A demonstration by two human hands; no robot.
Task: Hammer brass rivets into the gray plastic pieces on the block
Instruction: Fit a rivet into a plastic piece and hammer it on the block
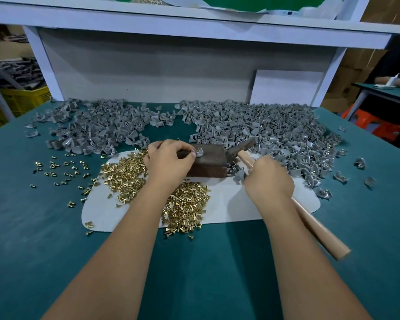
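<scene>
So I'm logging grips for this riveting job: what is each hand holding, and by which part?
Left hand pinches a gray plastic piece by its edge on the block. Right hand grips the hammer around the upper part of its wooden handle.

- No words, numbers, labels or signs can be read anywhere.
- The green sheet [252, 2] on the top shelf, at 12 o'clock, shows no writing.
- The white sheet [226, 205] on the table has nothing written on it.
- The cardboard boxes [349, 72] at 2 o'clock show no print that can be made out.
</scene>
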